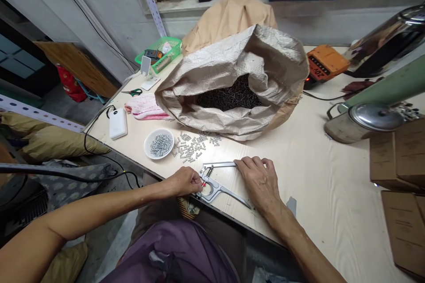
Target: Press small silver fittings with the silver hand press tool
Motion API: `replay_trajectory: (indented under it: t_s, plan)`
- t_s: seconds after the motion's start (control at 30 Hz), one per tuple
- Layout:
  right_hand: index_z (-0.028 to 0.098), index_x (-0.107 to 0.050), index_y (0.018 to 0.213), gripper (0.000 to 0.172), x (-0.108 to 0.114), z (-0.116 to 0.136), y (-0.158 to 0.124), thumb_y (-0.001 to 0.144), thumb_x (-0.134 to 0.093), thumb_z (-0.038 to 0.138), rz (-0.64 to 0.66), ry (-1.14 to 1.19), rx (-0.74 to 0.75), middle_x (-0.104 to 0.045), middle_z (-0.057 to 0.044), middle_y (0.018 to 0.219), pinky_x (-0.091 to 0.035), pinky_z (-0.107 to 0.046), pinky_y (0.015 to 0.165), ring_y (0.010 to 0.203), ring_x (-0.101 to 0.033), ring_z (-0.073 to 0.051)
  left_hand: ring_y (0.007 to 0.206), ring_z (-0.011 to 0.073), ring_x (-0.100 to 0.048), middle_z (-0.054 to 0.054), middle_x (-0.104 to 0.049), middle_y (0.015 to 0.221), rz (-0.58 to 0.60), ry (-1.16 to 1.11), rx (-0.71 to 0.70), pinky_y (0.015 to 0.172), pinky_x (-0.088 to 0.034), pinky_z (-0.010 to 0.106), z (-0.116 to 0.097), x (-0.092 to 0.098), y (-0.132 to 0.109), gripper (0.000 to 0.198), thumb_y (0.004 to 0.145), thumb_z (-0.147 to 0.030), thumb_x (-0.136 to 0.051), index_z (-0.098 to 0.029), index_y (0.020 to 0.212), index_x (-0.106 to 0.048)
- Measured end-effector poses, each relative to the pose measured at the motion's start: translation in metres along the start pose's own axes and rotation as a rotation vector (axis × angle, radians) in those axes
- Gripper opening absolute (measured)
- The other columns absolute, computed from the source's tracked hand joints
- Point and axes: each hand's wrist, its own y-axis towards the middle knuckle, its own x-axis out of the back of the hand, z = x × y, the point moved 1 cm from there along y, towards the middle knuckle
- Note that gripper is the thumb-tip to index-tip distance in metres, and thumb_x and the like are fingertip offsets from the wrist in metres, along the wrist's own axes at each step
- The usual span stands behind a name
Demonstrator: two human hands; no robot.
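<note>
A grey metal lever tool (217, 188) with two long arms, a round opening and a dark coil spring lies at the table's front edge. My right hand (260, 179) is closed over the end of its upper arm. At the tool's left end, my left hand (186, 181) is closed in a pinch beside a small red part (203, 184). What those fingers hold is mostly hidden. Just beyond, small metal springs (189, 152) lie scattered on the table. A white bowl (145, 147) full of small shiny metal pieces stands left of them.
A large open woven sack (215, 70) of dark small parts fills the table's middle. A white power bank (118, 123), pink cloth (146, 107) and scissors (134, 92) lie left. A metal mug (341, 126) and cardboard boxes (398, 150) stand right.
</note>
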Motion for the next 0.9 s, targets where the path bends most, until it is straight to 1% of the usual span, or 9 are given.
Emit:
replay_trajectory:
  t_s: [0.13,0.23,0.3,0.37,0.47,0.6,0.8,0.9]
  plan:
    - [0.020,-0.060,0.091,0.031,-0.002,-0.001,-0.002,0.085,-0.033,0.007,-0.013,-0.023,0.000,-0.061,-0.005,0.082,-0.026,-0.033,0.077,0.077,-0.044,-0.017,0.053,0.0079,-0.039,-0.005,-0.048,0.052,0.016,-0.015,0.027,0.050,-0.028,0.018,0.001,-0.002,0.000,0.020,0.070,-0.029,-0.057,-0.011,0.064,-0.063]
    - [0.021,-0.060,0.095,0.031,-0.004,-0.006,0.001,0.085,-0.034,0.008,-0.009,-0.010,0.023,-0.062,-0.005,0.085,-0.026,-0.034,0.079,0.080,-0.045,-0.017,0.053,0.0082,-0.039,-0.005,-0.048,0.051,0.018,-0.027,0.041,0.051,-0.028,0.018,0.002,-0.002,0.000,0.020,0.069,-0.030,-0.057,-0.012,0.066,-0.063]
    - [0.022,-0.060,0.095,0.028,-0.005,-0.011,0.008,0.087,-0.035,0.012,-0.001,-0.007,0.050,-0.062,-0.005,0.084,-0.026,-0.034,0.080,0.082,-0.045,-0.017,0.052,0.0081,-0.038,-0.005,-0.046,0.050,0.027,-0.021,0.044,0.050,-0.028,0.019,0.003,-0.002,0.001,0.021,0.068,-0.031,-0.057,-0.012,0.063,-0.062]
    - [0.022,-0.061,0.090,0.025,-0.005,-0.015,0.019,0.089,-0.036,0.016,0.011,-0.018,0.089,-0.061,-0.004,0.083,-0.025,-0.034,0.080,0.083,-0.045,-0.018,0.050,0.0079,-0.037,-0.006,-0.042,0.048,0.042,-0.019,0.042,0.049,-0.027,0.020,0.004,-0.001,0.002,0.022,0.068,-0.032,-0.057,-0.012,0.060,-0.059]
    - [0.022,-0.061,0.082,0.025,-0.004,-0.015,0.034,0.088,-0.038,0.013,0.033,-0.052,0.152,-0.062,-0.004,0.083,-0.023,-0.034,0.079,0.081,-0.044,-0.017,0.049,0.0077,-0.036,-0.006,-0.040,0.047,0.046,-0.034,0.051,0.047,-0.025,0.020,0.006,-0.001,0.002,0.024,0.067,-0.034,-0.057,-0.012,0.056,-0.057]
    - [0.022,-0.062,0.082,0.025,-0.004,-0.011,0.042,0.087,-0.039,0.012,0.025,-0.102,0.163,-0.062,-0.004,0.083,-0.023,-0.034,0.080,0.081,-0.043,-0.017,0.050,0.0080,-0.037,-0.006,-0.042,0.047,0.024,-0.043,0.066,0.048,-0.026,0.020,0.009,-0.003,0.003,0.022,0.066,-0.033,-0.058,-0.013,0.058,-0.058]
    - [0.021,-0.061,0.083,0.023,-0.007,-0.009,0.038,0.087,-0.040,0.014,0.021,-0.109,0.145,-0.062,-0.003,0.084,-0.023,-0.034,0.081,0.081,-0.044,-0.017,0.052,0.0090,-0.040,-0.005,-0.042,0.048,-0.034,-0.004,0.094,0.048,-0.025,0.021,0.008,-0.009,0.001,0.022,0.066,-0.031,-0.058,-0.014,0.054,-0.053]
    - [0.022,-0.061,0.084,0.021,-0.010,-0.010,0.038,0.088,-0.041,0.016,0.011,-0.094,0.124,-0.062,-0.002,0.084,-0.024,-0.034,0.080,0.083,-0.044,-0.017,0.052,0.0085,-0.038,-0.005,-0.043,0.051,-0.063,-0.017,0.074,0.048,-0.026,0.021,0.010,-0.012,0.000,0.019,0.067,-0.030,-0.056,-0.015,0.057,-0.052]
